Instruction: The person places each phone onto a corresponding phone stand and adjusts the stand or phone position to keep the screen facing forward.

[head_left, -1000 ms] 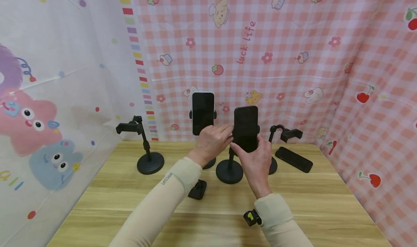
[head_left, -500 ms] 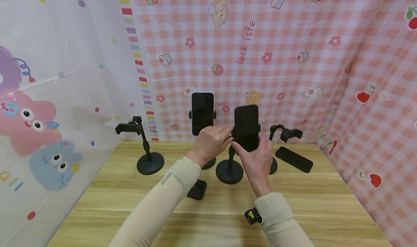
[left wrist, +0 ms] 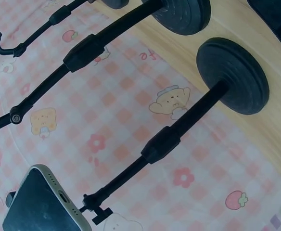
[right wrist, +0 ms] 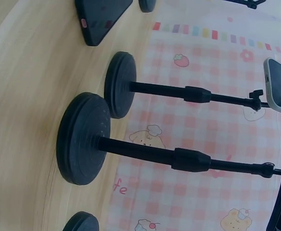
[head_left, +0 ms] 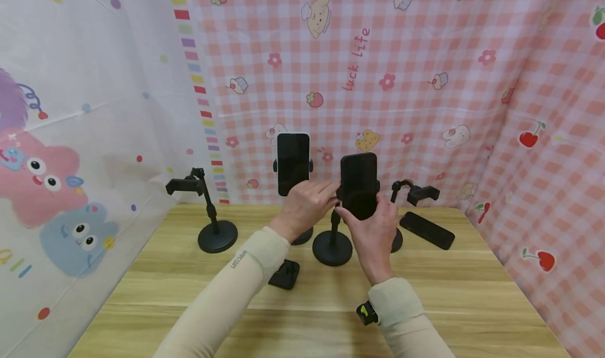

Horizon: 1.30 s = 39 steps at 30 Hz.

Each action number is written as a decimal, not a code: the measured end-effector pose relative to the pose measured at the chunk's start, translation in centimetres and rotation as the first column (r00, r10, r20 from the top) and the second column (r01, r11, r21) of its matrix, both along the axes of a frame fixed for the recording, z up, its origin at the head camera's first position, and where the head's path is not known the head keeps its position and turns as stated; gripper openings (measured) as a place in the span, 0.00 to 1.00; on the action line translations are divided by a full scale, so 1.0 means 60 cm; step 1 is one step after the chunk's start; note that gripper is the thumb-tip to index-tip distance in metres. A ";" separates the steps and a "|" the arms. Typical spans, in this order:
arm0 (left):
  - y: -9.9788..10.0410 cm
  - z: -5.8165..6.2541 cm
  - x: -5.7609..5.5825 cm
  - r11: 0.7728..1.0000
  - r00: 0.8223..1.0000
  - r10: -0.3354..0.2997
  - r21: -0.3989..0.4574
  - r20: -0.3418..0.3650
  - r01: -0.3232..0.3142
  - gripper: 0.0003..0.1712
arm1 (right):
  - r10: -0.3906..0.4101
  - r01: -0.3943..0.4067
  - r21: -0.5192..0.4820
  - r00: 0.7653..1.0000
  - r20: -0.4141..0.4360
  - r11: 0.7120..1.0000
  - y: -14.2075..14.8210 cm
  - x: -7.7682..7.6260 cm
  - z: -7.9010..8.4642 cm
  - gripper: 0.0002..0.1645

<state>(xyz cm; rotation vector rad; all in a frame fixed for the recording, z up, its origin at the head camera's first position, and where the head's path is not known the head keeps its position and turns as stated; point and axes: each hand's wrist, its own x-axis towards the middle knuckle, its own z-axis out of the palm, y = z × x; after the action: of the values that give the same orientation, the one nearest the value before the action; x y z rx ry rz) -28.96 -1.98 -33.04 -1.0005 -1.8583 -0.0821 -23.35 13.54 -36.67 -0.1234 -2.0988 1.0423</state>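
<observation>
Wooden bench (head_left: pixel 307 321), checked curtain (head_left: pixel 402 43) hanging behind

Black phone (head_left: pixel 359 182): roughly upright at the head of the front stand (head_left: pixel 332 249), up off the bench. Clamp (head_left: pixel 377 186) shows at its right edge; can't tell if the phone is fully seated

Right hand (head_left: pixel 376 229) pinches the lower end, thumb at left, fingers at right. Left hand (head_left: pixel 306 204) has fingertips at the left edge; tips hidden, can't tell pinching from pressing

Risks, my read:
- right hand lets go with the clamp only half on: phone slides out, drops to the bench
- uneven push from the two hands: head twists, or the round base tips
- left hand backs out carelessly: knocks the pale-edged phone (head_left: pixel 293 164) on its stand just behind
- right knuckles swing wide: catch the right-hand stand (head_left: pixel 423 194), phone-less, near the flat phone (head_left: pixel 427 230)
</observation>
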 end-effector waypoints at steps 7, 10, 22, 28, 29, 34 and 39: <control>0.006 0.002 0.009 0.999 0.980 -0.038 0.046 0.197 0.030 0.18 | 0.004 -0.003 -0.002 1.000 0.025 1.000 0.003 0.003 0.000 0.56; 0.014 0.007 0.015 0.997 0.957 -0.011 0.079 0.291 -0.013 0.23 | 0.029 -0.028 -0.026 0.999 0.017 0.999 0.010 0.002 -0.001 0.47; 0.033 0.018 0.029 0.973 0.757 0.009 0.168 0.653 -0.157 0.22 | 0.220 -0.209 -0.124 0.972 0.077 0.970 0.047 -0.016 0.033 0.37; 0.034 0.020 0.028 0.966 0.674 -0.023 0.190 0.739 -0.176 0.19 | 0.383 -0.358 -0.196 0.918 0.108 0.913 0.061 -0.028 0.053 0.28; 0.034 0.020 0.029 0.964 0.662 -0.021 0.189 0.749 -0.184 0.19 | 0.388 -0.361 -0.207 0.916 0.106 0.909 0.061 -0.029 0.054 0.27; 0.028 0.022 0.029 0.955 0.629 -0.029 0.207 0.777 -0.212 0.17 | 0.417 -0.384 -0.271 0.906 0.077 0.883 0.054 -0.029 0.056 0.26; 0.022 0.019 0.024 0.951 0.602 -0.041 0.215 0.797 -0.220 0.17 | 0.408 -0.359 -0.303 0.905 0.118 0.883 0.047 -0.025 0.057 0.28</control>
<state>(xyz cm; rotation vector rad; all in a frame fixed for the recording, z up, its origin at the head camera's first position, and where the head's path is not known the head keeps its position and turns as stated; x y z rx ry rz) -27.49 -0.66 -31.88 -0.6795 -2.6039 -0.8591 -24.85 16.33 -33.28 0.0740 -2.1779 1.6166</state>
